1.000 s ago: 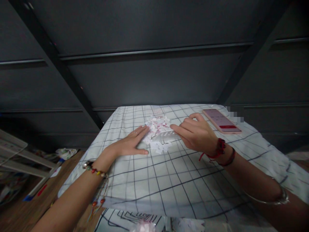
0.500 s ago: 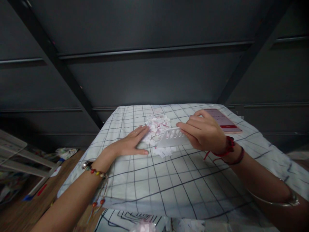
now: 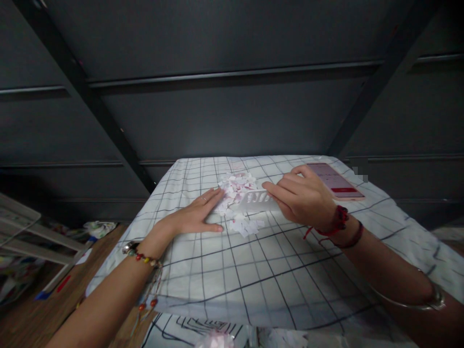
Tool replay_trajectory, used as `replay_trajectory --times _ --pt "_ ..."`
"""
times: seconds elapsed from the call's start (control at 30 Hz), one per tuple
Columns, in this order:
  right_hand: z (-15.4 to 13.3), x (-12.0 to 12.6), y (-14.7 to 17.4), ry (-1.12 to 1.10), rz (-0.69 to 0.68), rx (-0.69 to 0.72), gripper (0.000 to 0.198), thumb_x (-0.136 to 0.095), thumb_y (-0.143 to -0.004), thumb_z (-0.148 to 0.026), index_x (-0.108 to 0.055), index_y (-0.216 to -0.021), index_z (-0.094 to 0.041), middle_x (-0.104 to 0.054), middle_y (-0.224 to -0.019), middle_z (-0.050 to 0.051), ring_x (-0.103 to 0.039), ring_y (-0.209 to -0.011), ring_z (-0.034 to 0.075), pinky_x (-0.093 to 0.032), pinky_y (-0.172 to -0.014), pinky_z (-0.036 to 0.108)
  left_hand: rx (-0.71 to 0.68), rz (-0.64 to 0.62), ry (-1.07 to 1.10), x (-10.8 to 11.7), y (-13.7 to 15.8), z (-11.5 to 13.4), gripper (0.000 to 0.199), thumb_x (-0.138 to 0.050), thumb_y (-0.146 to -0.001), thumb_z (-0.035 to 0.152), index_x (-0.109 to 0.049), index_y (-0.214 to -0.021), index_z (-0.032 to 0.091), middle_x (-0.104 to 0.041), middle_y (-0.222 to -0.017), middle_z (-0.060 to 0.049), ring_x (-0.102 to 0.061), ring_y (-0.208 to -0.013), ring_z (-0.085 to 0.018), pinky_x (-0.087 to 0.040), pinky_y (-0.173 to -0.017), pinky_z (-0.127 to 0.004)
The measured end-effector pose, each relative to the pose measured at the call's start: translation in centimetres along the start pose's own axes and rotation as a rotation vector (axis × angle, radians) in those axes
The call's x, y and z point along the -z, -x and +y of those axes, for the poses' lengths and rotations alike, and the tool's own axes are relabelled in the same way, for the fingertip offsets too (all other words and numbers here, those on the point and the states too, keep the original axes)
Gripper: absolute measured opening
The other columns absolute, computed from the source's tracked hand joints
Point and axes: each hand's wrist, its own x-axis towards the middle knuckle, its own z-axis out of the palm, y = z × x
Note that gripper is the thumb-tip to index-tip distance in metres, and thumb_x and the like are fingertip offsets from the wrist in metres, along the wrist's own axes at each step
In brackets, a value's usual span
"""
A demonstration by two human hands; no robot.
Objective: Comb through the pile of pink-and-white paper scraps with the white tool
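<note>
A heap of torn white and pinkish paper scraps [image 3: 237, 186] lies on the checked tablecloth [image 3: 217, 270]. My left hand [image 3: 197, 212] rests flat at the heap's left side, fingers spread and fingertips touching the scraps. A white plastic scraper with a row of slots [image 3: 257, 200] stands on edge at the heap's right side. My right hand [image 3: 304, 195] grips its upper edge and hides its right end. A smaller cluster of scraps [image 3: 246, 227] lies just in front of the scraper, on the near side.
A phone with a lit screen [image 3: 335, 181] lies right of my right hand. Behind the table rises a dark panelled wall [image 3: 232, 116]. A clear bag with pinkish contents [image 3: 217, 340] shows at the bottom edge. A pale rack [image 3: 39, 237] stands on the floor at left.
My right hand and the scraper have moved slightly away from me and left, leaving a gap between the scraper and the near cluster of scraps. My left hand has stayed put.
</note>
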Motion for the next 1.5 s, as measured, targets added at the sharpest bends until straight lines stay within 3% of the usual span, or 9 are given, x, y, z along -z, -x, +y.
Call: replay_trajectory --times 0.17,0.33,0.53,0.7,1.1,1.27,1.5 --pt "0.4 0.3 0.2 -0.054 0.038 -0.022 0.020 -0.042 -0.079 -0.010 -0.062 -0.081 -0.015 -0.054 -0.054 -0.001 -0.042 -0.055 0.012 -0.032 -0.066 0.029 -0.005 -0.011 -0.001 0.0 0.1 0.0 0.093 -0.051 -0.077 0.063 0.003 -0.142 0.024 0.004 -0.147 -0.009 -0.002 -0.131 -0.035 -0.014 -0.105 -0.048" --pt "0.4 0.6 0.1 -0.150 -0.014 0.040 0.022 -0.039 -0.080 -0.012 -0.061 -0.080 -0.016 -0.052 -0.053 -0.001 -0.041 -0.054 0.012 -0.033 -0.063 0.028 -0.017 -0.005 -0.017 0.0 0.2 -0.1 0.094 -0.051 -0.078 0.062 0.006 -0.141 0.024 0.006 -0.147 -0.011 -0.001 -0.131 -0.035 -0.014 -0.105 -0.049" --pt "1.5 1.1 0.6 -0.132 0.003 -0.032 0.021 -0.040 -0.081 -0.015 -0.061 -0.080 -0.017 -0.056 -0.056 0.000 -0.046 -0.055 0.012 -0.035 -0.064 0.029 -0.019 -0.001 -0.012 0.1 0.2 0.2 0.093 -0.051 -0.078 0.062 0.007 -0.141 0.027 0.007 -0.147 -0.008 -0.001 -0.131 -0.035 -0.013 -0.105 -0.049" --pt "2.5 1.3 1.0 -0.193 -0.071 -0.035 0.020 -0.039 -0.084 -0.019 -0.059 -0.084 -0.019 -0.059 -0.060 -0.001 -0.049 -0.057 0.012 -0.035 -0.065 0.029 -0.039 0.002 -0.008 0.0 0.1 0.0 0.093 -0.052 -0.078 0.061 0.010 -0.140 0.029 0.009 -0.147 -0.006 0.000 -0.131 -0.035 -0.014 -0.105 -0.049" --pt "4.6 1.8 2.3 -0.158 -0.112 -0.103 0.021 -0.042 -0.083 -0.022 -0.061 -0.076 -0.020 -0.060 -0.059 -0.001 -0.054 -0.058 0.014 -0.036 -0.063 0.029 -0.043 0.019 -0.006 0.1 0.1 0.4 0.091 -0.052 -0.079 0.060 0.006 -0.141 0.027 0.007 -0.147 -0.007 -0.002 -0.131 -0.035 -0.013 -0.105 -0.048" --pt "4.5 1.7 2.4 -0.186 -0.167 -0.089 0.022 -0.041 -0.083 -0.023 -0.060 -0.072 -0.021 -0.061 -0.060 -0.002 -0.054 -0.058 0.013 -0.037 -0.067 0.029 -0.062 0.030 -0.001 0.2 0.1 0.6 0.091 -0.053 -0.079 0.059 0.005 -0.141 0.027 0.004 -0.147 -0.008 -0.003 -0.131 -0.036 -0.014 -0.105 -0.049" --pt "4.2 1.9 2.1 -0.180 -0.139 -0.094 0.022 -0.042 -0.082 -0.022 -0.060 -0.070 -0.021 -0.060 -0.059 -0.001 -0.054 -0.058 0.014 -0.037 -0.066 0.029 -0.047 0.019 0.012 0.2 0.0 0.6 0.092 -0.053 -0.077 0.060 0.003 -0.141 0.025 0.004 -0.147 -0.008 -0.003 -0.131 -0.037 -0.013 -0.105 -0.049"
